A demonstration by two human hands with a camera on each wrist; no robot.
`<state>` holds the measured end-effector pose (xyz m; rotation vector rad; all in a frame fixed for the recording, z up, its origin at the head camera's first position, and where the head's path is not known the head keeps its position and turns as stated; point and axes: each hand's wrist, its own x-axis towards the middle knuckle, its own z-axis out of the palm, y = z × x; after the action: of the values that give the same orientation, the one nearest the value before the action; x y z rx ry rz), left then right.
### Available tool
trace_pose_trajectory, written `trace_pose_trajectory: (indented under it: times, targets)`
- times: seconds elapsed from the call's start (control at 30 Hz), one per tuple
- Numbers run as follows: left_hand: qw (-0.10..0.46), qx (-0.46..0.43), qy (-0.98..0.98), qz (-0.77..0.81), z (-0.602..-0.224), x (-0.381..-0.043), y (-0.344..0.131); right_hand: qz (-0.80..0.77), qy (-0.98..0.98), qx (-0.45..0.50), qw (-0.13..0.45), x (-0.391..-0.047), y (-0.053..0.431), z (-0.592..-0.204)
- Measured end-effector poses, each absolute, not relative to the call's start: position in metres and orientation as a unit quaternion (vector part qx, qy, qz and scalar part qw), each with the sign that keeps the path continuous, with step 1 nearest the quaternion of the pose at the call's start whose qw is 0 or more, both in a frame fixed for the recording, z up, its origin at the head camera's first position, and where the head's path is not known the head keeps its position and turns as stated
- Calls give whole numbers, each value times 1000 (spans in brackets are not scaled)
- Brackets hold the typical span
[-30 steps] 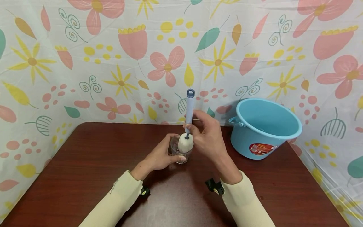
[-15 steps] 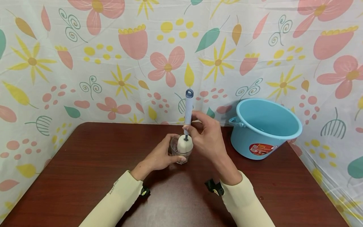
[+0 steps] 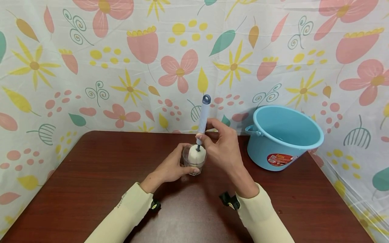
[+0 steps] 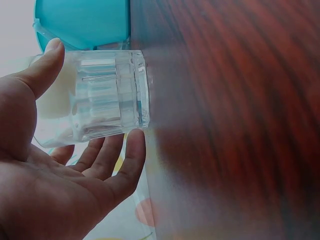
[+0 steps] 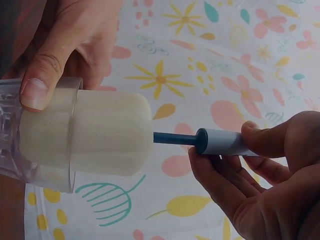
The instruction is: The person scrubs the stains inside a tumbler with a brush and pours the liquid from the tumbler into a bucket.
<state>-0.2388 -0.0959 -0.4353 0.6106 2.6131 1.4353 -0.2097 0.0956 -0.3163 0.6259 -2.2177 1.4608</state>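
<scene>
A clear drinking glass (image 4: 102,95) stands upright on the table, and my left hand (image 3: 169,166) holds it with the thumb on one side and fingers on the other. In the right wrist view, the left thumb lies near the glass rim. My right hand (image 3: 224,145) pinches the pale blue handle of a sponge bottle brush (image 3: 204,116) low down, with the thumb against the fingers. The brush's white sponge head (image 5: 111,132) sits partly inside the glass, its upper part above the rim. The handle leans slightly to the right and ends in a dark blue hanging loop.
A light blue bucket (image 3: 281,155) with a red label stands at the back right of the dark wooden table (image 3: 194,216). Behind the table hangs a floral cloth (image 3: 179,40). A black wrist strap is on each cream sleeve (image 3: 130,209).
The brush's sponge head has shifted slightly left within the glass, and the handle's top tilts further right after a small leftward swing. The left hand and glass stay in place.
</scene>
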Motion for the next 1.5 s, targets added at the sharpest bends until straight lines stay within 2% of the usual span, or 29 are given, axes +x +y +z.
trace_pose_trajectory:
  times: [1.1, 1.5]
  targets:
    - [50, 193, 856, 478, -436, -240, -94, 571, -772, 198, 195, -220, 101, -325]
    - [41, 200, 851, 484, -437, -239, -94, 570, -767, 207, 209, -224, 100, -329]
